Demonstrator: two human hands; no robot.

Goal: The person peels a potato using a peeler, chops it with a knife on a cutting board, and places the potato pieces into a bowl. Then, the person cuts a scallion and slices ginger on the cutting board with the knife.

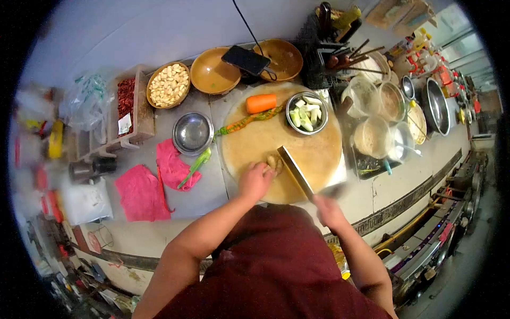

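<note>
On a round wooden chopping board [248,149], my left hand [256,181] is closed on a knobbly brown piece of ginger [274,162], pressing it against the wood. My right hand [330,211] grips the handle of a cleaver [296,173]. The blade's far end stands just right of the ginger, seemingly apart from it. A thick cut carrot [261,103] lies toward the back of the board, with a green and orange twisted strip [249,121] below it. Beside these sits a metal bowl [289,118] filled with pale green chopped vegetable pieces [305,114].
Left of the board are a metal bowl [193,133], pink cloths [142,194] and a green stalk [195,169]. Garlic cloves [170,85] fill one brown bowl; a phone [246,60] rests across two others. Several tubs [370,137] crowd the right side.
</note>
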